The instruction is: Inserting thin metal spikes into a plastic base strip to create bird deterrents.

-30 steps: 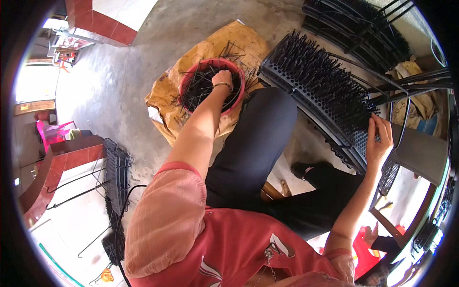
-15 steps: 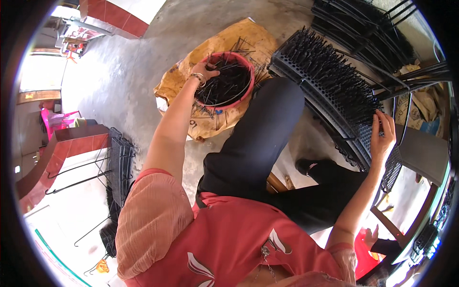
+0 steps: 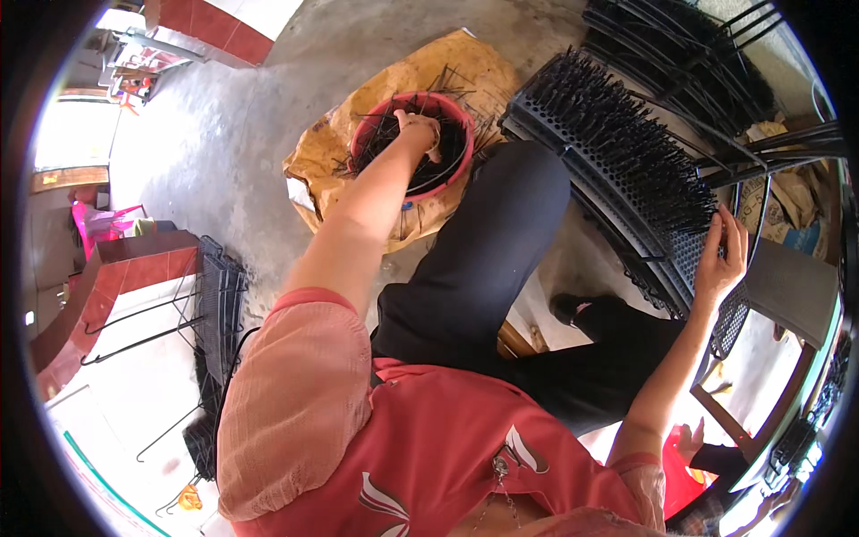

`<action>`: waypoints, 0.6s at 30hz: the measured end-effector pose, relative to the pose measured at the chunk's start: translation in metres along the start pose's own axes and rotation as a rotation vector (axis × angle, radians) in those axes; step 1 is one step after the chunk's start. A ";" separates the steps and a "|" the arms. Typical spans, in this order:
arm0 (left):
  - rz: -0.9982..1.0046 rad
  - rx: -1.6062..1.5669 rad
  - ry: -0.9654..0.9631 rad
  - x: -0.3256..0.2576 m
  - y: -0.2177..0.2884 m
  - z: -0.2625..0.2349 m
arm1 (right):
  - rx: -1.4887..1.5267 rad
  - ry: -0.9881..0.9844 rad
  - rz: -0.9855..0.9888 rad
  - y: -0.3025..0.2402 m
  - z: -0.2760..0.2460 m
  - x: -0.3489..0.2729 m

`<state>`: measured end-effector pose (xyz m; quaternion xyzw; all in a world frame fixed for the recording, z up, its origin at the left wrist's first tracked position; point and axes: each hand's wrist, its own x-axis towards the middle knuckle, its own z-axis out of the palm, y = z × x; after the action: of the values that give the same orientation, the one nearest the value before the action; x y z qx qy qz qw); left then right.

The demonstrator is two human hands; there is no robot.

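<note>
A red round basin (image 3: 450,183) full of thin black metal pins (image 3: 447,152) stands on a crumpled brown paper sack (image 3: 322,170) on the concrete floor. My left hand (image 3: 413,123) reaches down into the basin, its fingers curled into the pile of pins. My right hand (image 3: 725,255) is stretched out to the right, fingers apart and upright, fingertips resting on the near edge of a long black perforated panel (image 3: 684,259). Rows of black pins stand up from that panel (image 3: 617,134). My legs in black trousers lie between basin and panel.
More black panels are stacked at the top right (image 3: 698,45). Black wire racks (image 3: 215,304) lean by a red-tiled ledge (image 3: 134,259) on the left. A grey board (image 3: 787,286) sits past the panel. Another person's hand (image 3: 689,443) shows at the lower right.
My left hand drew back to the basin's rim, then dipped into the pins again. My right hand stayed at the panel's edge and spread its fingers. My head turned slightly.
</note>
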<state>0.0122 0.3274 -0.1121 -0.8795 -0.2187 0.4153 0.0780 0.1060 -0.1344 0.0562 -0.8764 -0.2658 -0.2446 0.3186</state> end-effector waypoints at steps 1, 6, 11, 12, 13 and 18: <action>0.024 0.087 0.007 0.001 0.008 0.000 | 0.002 -0.010 0.038 0.002 -0.001 -0.001; -0.195 0.057 0.182 0.033 0.031 0.042 | 0.001 -0.033 0.035 -0.001 -0.002 0.002; -0.289 -0.039 0.235 0.050 0.037 0.044 | -0.024 -0.048 -0.021 0.005 0.001 0.002; -0.314 -0.030 0.238 0.050 0.040 0.044 | -0.024 -0.055 -0.020 0.005 0.000 0.001; -0.310 -0.028 0.236 0.051 0.040 0.044 | -0.025 -0.063 -0.019 0.005 0.000 0.001; -0.312 -0.124 0.232 0.061 0.031 0.049 | -0.017 -0.107 0.013 -0.001 0.000 0.002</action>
<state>0.0189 0.3254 -0.1960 -0.8800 -0.3672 0.2798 0.1118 0.1073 -0.1332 0.0579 -0.8925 -0.2745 -0.1976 0.2982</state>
